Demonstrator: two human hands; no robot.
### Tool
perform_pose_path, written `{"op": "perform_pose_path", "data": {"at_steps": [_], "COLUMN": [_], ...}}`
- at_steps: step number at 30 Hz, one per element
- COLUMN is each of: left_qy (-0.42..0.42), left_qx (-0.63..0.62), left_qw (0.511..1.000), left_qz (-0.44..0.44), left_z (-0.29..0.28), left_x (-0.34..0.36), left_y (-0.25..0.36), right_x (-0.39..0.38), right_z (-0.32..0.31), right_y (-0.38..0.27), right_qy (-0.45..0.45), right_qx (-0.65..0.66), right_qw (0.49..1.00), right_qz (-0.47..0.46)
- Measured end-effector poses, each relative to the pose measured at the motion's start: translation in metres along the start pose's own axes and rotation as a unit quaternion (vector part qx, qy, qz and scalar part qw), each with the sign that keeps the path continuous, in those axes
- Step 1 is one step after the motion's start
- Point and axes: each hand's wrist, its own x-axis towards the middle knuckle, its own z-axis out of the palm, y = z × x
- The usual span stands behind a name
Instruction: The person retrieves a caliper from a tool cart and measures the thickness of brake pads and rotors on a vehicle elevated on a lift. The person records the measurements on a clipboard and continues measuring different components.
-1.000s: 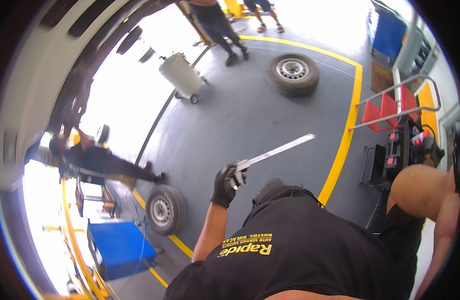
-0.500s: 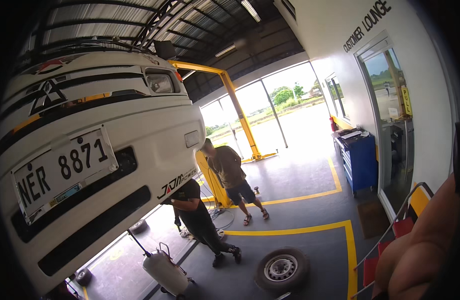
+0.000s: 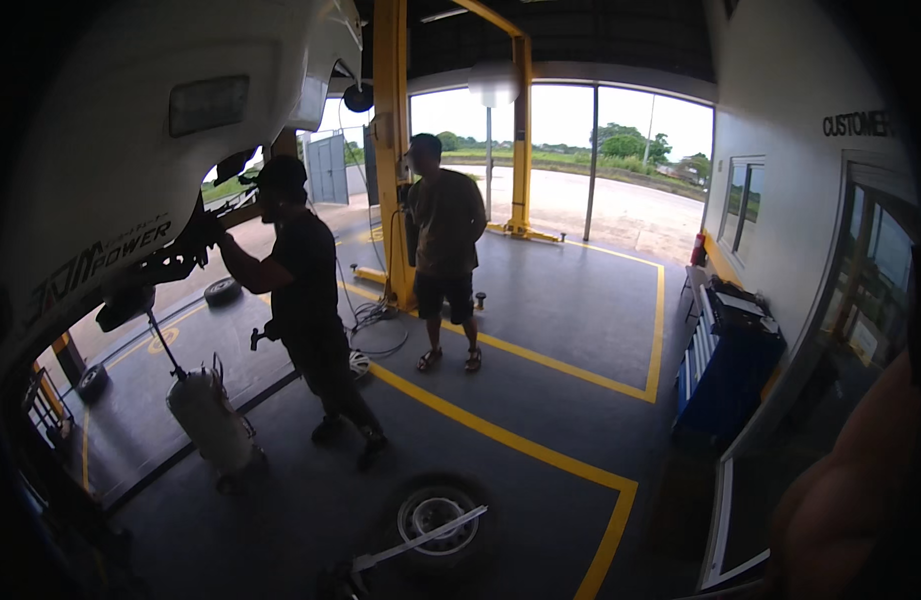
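A long metal caliper (image 3: 421, 538) is at the bottom centre of the frame, its long axis slanting, the bar's tip pointing up and right in front of a wheel (image 3: 433, 512). The left hand (image 3: 335, 580) grips its lower end, fingers lost in shadow. A dim bare arm (image 3: 843, 490) is cut off lower right; its hand is unseen, state untellable. Upper left, a raised vehicle (image 3: 111, 170) runs out of frame.

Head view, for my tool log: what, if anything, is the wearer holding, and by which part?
A silver caliper, apparently in the left hand, by its jaw end near the picture's lower edge. Finger placement is too dark to tell.
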Motion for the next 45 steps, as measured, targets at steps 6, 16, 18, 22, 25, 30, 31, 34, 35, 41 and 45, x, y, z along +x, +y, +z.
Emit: {"op": "perform_pose_path", "data": {"at_steps": [6,16,18,22,25,30,31,34,35,41,45], "left_qy": [0.082,0.18,0.191,0.183,0.298,0.463,0.478,0.493,0.508,0.251,0.224], "left_qx": [-0.118,-0.171,-0.154,-0.126,-0.115,0.208,0.213,0.266,0.23,0.539,0.491], "left_qw": [0.99,0.969,0.969,0.975,0.946,0.859,0.849,0.809,0.806,0.726,0.754], "left_qz": [-0.013,-0.008,0.006,-0.002,-0.045,-0.064,-0.074,-0.18,-0.197,-0.346,-0.375], "left_z": [0.064,0.162,0.173,0.218,0.265,0.267,0.278,0.303,0.306,0.306,0.296], "left_x": [0.087,0.267,0.294,0.401,0.45,0.467,0.466,0.471,0.468,0.493,0.538], "left_y": [0.012,-0.027,-0.016,-0.035,-0.052,-0.143,-0.147,-0.15,-0.164,-0.2,-0.195], "right_x": [0.031,0.012,-0.027,-0.121,-0.222,-0.175,-0.156,-0.074,-0.044,0.072,0.129], "right_z": [0.107,0.326,0.405,0.552,0.713,0.814,0.835,0.898,0.922,1.078,1.159], "right_y": [0.103,0.346,0.402,0.484,0.509,0.508,0.522,0.556,0.565,0.564,0.534], "right_qy": [0.083,0.05,-0.047,-0.04,-0.098,-0.41,-0.445,-0.474,-0.464,-0.432,-0.481], "right_qx": [-0.004,0.15,0.244,0.434,0.504,0.568,0.582,0.554,0.542,0.532,0.572], "right_qw": [0.995,0.983,0.951,0.794,0.64,0.564,0.56,0.617,0.645,0.685,0.638], "right_qz": [-0.056,0.097,0.186,0.423,0.572,0.437,0.386,0.295,0.273,0.249,0.188]}}
